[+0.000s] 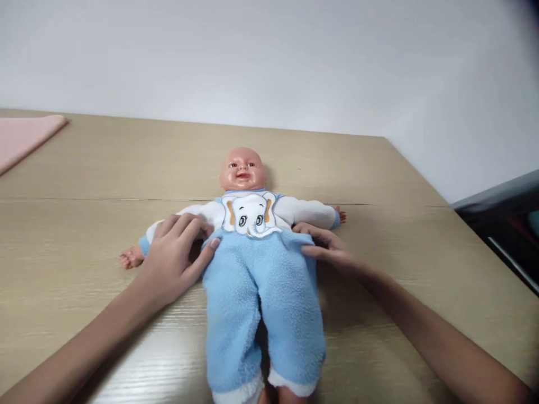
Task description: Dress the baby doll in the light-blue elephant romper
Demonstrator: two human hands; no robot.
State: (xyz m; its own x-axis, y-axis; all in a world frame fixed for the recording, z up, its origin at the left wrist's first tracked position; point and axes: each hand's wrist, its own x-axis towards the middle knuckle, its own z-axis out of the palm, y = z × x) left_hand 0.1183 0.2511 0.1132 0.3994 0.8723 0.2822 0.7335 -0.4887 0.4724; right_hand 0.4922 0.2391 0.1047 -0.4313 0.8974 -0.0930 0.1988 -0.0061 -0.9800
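A bald baby doll [243, 171] lies on its back on the wooden table, head away from me and arms spread out. It wears a white top with blue cuffs and an elephant face [251, 214] on the chest. Fluffy light blue pants [263, 280] with white hems cover its legs. My left hand [177, 247] pinches the pants' waistband at the left side, thumb on the outside. At the right side, my right hand [322, 244] grips the same waistband between thumb and fingers. Some fingertips of both hands are hidden by the cloth.
A pink folded cloth [27, 139] lies at the table's far left corner. The wooden table [400, 235] meets a white wall [252, 62] at the back. Beyond its right edge stands a dark object [505, 224] that I cannot make out.
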